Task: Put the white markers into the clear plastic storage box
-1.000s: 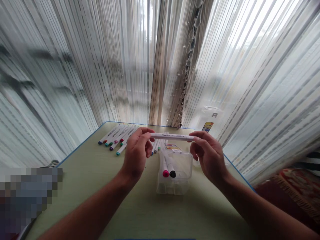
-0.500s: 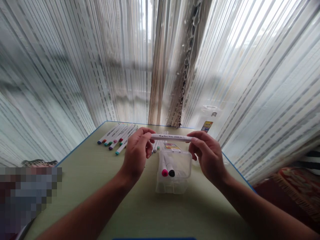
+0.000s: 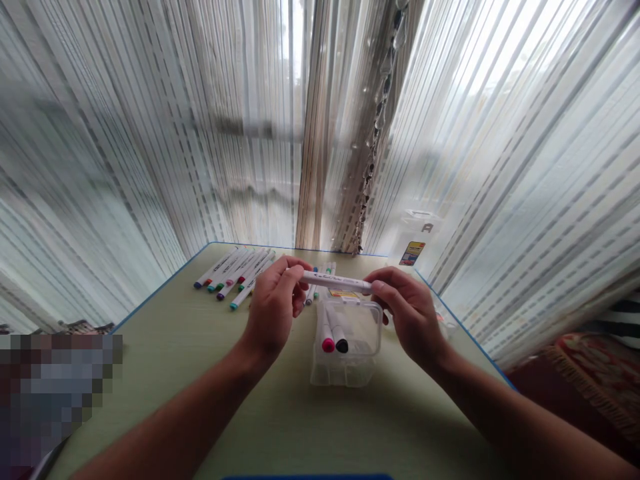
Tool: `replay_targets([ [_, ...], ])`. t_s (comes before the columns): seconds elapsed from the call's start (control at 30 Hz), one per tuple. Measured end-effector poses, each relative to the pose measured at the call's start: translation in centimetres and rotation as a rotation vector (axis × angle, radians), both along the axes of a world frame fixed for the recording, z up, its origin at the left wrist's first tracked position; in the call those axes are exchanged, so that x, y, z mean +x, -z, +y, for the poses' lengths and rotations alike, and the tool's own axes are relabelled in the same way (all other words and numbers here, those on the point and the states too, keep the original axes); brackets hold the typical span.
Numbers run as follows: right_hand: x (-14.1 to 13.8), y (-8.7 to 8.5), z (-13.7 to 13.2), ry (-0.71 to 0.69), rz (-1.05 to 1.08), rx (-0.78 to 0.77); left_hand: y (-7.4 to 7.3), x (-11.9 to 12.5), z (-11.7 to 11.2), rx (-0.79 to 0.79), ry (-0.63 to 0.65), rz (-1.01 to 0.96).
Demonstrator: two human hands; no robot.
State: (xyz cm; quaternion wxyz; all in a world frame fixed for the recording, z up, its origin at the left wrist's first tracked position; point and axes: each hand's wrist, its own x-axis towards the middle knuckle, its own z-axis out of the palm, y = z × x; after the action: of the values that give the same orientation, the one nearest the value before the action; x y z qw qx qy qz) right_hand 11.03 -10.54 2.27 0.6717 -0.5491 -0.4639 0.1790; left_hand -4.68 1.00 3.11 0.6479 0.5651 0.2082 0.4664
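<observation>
A white marker (image 3: 336, 281) with printed lettering is held level between both hands, above a clear plastic box (image 3: 345, 373). My left hand (image 3: 274, 300) pinches its left end, and the fingers cover the tip there. At the other end, my right hand (image 3: 407, 313) grips it between thumb and fingers. Inside the box lie a marker with a pink cap (image 3: 328, 345) and one with a black cap (image 3: 342, 345), side by side at the left. Behind the box are more markers (image 3: 311, 293), partly hidden by the hands and the held marker.
Several white markers with coloured caps (image 3: 235, 273) lie loose on the green table (image 3: 190, 373) at the back left. A clear case with a yellow label (image 3: 413, 253) stands at the back right. Striped curtains (image 3: 250, 133) hang behind the table.
My right hand has shifted a little left and down, so the marker's right end now tilts lower. The left hand and the box have hardly moved.
</observation>
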Motion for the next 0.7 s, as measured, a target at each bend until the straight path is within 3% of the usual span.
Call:
replay_targets([
  [0.7, 0.02, -0.11, -0.35, -0.003, -0.214, -0.041, 0.13, 0.04, 0.05, 0.034, 0.008, 0.007],
])
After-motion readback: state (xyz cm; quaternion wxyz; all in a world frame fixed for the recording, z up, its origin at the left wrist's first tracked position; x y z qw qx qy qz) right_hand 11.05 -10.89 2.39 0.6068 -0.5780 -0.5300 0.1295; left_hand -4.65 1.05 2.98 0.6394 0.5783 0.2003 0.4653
